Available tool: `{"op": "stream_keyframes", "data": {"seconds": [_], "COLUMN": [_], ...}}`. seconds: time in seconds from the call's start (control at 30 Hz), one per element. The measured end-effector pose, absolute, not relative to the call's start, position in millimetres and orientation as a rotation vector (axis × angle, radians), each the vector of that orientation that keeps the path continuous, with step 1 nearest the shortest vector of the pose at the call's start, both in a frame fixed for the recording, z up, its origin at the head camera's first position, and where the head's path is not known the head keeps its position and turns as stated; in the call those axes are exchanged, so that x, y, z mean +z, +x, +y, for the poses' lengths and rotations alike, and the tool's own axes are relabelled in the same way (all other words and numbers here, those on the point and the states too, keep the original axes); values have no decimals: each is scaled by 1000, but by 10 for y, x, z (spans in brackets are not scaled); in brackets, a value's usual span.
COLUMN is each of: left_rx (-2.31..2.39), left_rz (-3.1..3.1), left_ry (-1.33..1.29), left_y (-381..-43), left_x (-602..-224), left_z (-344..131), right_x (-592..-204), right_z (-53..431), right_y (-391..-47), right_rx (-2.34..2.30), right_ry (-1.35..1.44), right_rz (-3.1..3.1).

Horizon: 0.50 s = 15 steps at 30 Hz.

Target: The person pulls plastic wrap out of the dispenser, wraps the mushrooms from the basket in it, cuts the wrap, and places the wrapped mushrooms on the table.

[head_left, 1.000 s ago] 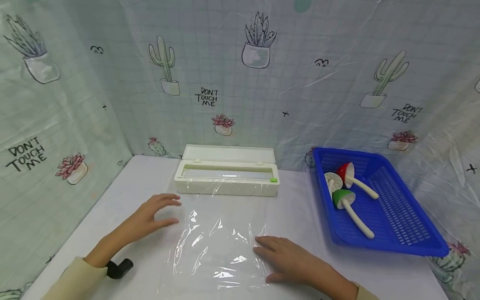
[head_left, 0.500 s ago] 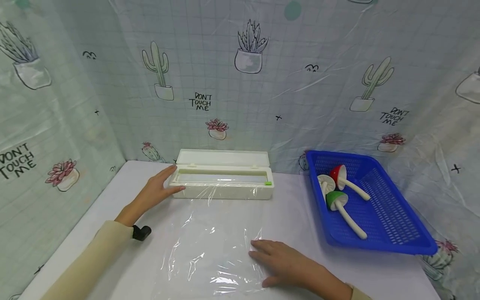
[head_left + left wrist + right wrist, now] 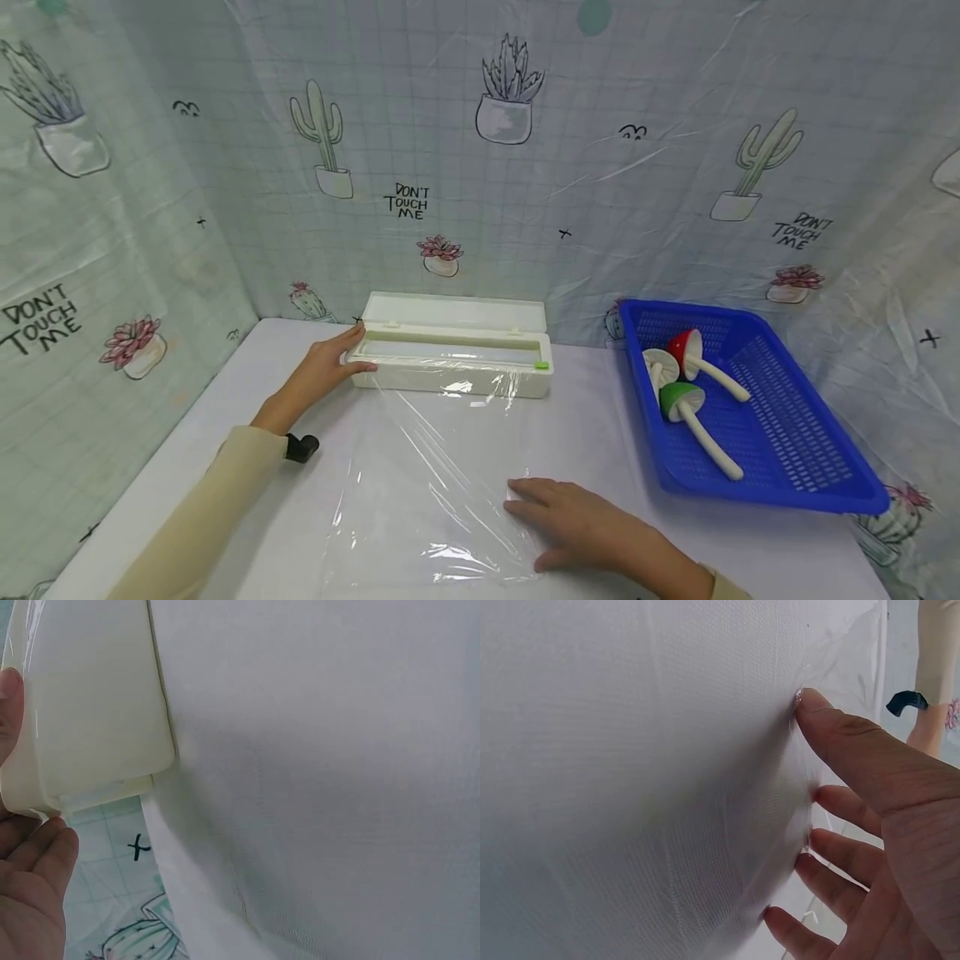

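Clear film [image 3: 427, 475] spread on table [image 3: 588, 408], far end reaching box [image 3: 97, 697] at 12 o'clock. Left hand [image 3: 322, 371], at film's 10, grasping box's left end, thumb in front, fingers behind. Right hand [image 3: 581, 525], at 4, unclenched, spread fingertips on film's edge. Slant creases cross film. Risks, I'd say: box swivelling if tugged, only one end held; film bunching or clinging to itself if right fingertips slip.
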<state>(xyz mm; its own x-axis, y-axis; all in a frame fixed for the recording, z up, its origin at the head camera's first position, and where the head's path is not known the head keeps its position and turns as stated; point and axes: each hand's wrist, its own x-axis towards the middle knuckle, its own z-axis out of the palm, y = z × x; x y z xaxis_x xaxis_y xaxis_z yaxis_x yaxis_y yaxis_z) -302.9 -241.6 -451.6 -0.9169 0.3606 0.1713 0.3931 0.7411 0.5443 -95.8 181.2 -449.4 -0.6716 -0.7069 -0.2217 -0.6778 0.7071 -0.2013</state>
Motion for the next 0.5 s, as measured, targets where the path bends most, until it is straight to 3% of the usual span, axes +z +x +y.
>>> {"op": "stream_keyframes", "data": {"seconds": [0.5], "left_rx": [-961], "left_rz": [-2865], "left_ry": [-625], "left_y": [-3085], "left_x": [-4497], "left_z": [-2385], "right_x": [-4517], "right_z": [1813], "right_y": [-969], "right_rx": [-161], "right_ry": [-1015], "right_rz": [2647]}}
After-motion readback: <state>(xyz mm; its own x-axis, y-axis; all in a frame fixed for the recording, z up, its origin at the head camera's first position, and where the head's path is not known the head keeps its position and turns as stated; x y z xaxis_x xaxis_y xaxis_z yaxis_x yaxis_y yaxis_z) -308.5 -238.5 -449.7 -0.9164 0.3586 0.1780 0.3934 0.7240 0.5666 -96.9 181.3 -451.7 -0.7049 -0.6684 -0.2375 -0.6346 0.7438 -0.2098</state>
